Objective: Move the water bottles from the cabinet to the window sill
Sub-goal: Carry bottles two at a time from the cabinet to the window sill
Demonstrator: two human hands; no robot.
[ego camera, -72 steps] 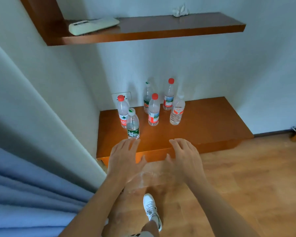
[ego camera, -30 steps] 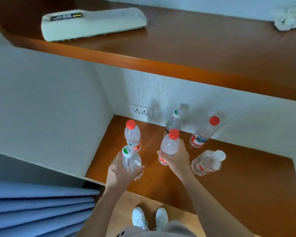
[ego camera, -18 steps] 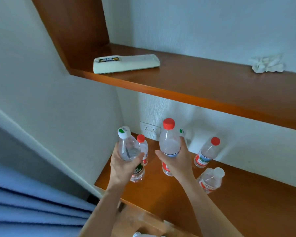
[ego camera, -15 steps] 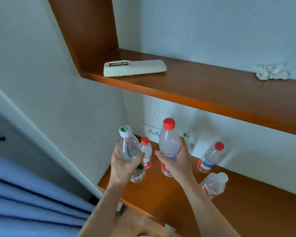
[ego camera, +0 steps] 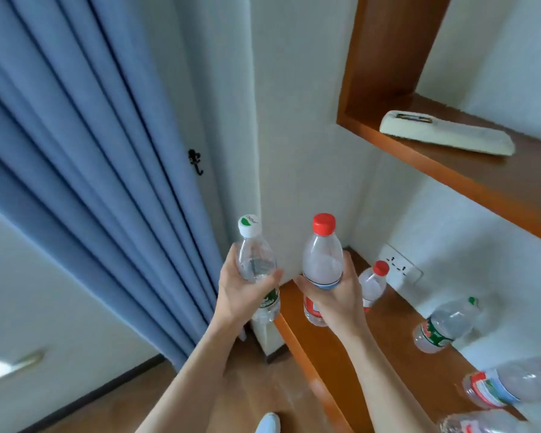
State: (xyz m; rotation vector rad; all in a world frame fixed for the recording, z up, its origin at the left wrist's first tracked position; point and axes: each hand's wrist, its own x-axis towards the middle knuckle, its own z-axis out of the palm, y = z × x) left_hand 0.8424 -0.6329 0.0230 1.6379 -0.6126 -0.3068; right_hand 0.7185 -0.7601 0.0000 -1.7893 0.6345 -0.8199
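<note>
My left hand grips a clear water bottle with a white-and-green cap, held upright in the air left of the cabinet. My right hand grips a clear water bottle with a red cap, also upright, over the cabinet's left end. On the brown cabinet top stand a small red-capped bottle by the wall socket and a green-labelled bottle. Two red-labelled bottles, one above the other, show at the lower right corner. The window sill is not in view.
A blue curtain hangs at the left with a black hook on the wall beside it. A brown shelf above the cabinet carries a white remote control. A wall socket sits behind the bottles. Wooden floor lies below.
Both hands closed on a bottle each and lifted them off the cabinet. My view has swung left, so the curtain now fills the left side and the bottles are carried leftward.
</note>
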